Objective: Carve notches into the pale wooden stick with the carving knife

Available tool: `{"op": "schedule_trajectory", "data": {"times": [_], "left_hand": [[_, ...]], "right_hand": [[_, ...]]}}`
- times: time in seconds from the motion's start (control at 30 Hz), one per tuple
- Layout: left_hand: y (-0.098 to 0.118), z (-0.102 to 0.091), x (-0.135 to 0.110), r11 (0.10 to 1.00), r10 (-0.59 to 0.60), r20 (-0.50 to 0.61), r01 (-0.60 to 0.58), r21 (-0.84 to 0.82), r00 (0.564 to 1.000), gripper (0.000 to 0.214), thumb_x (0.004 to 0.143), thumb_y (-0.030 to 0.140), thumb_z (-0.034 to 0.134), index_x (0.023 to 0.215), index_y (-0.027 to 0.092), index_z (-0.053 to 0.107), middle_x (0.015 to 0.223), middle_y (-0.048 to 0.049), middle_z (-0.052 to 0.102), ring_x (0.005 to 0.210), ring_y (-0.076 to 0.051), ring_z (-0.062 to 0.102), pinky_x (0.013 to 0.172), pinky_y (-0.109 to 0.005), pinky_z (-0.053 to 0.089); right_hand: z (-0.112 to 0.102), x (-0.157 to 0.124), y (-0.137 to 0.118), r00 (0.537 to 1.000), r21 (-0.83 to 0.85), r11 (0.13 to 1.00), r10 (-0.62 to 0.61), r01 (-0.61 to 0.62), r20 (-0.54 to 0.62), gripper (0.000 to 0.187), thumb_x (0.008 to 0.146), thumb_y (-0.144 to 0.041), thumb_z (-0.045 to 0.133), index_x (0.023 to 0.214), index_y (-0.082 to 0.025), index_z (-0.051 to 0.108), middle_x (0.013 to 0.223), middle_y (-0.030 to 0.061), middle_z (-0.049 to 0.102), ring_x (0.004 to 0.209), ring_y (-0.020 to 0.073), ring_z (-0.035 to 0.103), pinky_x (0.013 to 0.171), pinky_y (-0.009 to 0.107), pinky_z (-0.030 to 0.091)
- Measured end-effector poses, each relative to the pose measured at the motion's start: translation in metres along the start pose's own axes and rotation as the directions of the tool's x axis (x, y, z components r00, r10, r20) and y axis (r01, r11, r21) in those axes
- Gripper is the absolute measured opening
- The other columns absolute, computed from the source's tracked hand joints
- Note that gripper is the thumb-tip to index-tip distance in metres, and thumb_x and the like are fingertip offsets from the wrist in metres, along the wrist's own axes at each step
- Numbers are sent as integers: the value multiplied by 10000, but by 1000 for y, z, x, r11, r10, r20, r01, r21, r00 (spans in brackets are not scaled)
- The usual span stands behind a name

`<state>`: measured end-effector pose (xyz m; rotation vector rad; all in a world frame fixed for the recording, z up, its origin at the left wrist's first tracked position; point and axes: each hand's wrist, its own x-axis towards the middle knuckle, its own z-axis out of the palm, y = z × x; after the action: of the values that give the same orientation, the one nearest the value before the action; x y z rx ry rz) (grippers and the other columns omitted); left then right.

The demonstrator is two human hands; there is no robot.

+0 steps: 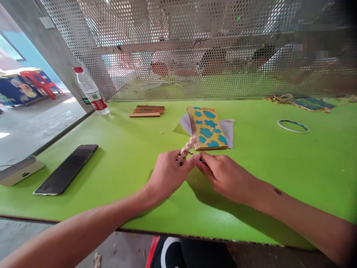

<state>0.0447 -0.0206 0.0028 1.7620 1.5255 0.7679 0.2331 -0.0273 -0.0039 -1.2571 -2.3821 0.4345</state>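
Note:
My left hand [169, 173] is closed around a small pale wooden piece with a scalloped, bumpy edge [190, 143]. Its thumb points right and meets the fingertips of my right hand [227, 176]. Those fingers pinch a slim tool with a thin metal tip [190, 152], which touches or lies very close to the wooden piece. Most of the tool is hidden, so its kind is unclear. Just beyond both hands lies a yellow block with blue blotches [208, 128], resting on sheets of paper [229, 130].
On the green table [125, 152] are a dark phone [68, 169], a white box-like object [21, 170], a water bottle [92, 91], wooden strips [147, 110], a tape ring [293, 126] and a blue painted piece with cord [311, 104]. A perforated metal screen [181, 85] rises along the back edge.

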Motion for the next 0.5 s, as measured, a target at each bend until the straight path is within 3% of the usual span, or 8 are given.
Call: {"op": "schedule_trajectory", "data": {"times": [0.23, 0.5], "left_hand": [[-1, -1, -1, 998, 22, 8, -21, -58, 1000, 555, 877, 659, 571, 648, 200, 359, 615, 55, 274, 579, -91, 227, 495, -250, 156], [2, -1, 1, 999, 21, 16, -21, -50, 1000, 555, 890, 645, 559, 651, 209, 313, 611, 58, 251, 571, -91, 213, 487, -255, 145]], "right_hand": [[-7, 4, 1, 999, 84, 996, -32, 30, 20, 321, 1102, -360, 361, 884, -219, 549, 770, 34, 695, 666, 188, 633, 602, 299, 413], [8, 1, 2, 998, -43, 999, 10, -12, -61, 313, 1065, -324, 327, 982, -142, 567, 765, 131, 672, 594, 230, 580, 557, 338, 260]]}}
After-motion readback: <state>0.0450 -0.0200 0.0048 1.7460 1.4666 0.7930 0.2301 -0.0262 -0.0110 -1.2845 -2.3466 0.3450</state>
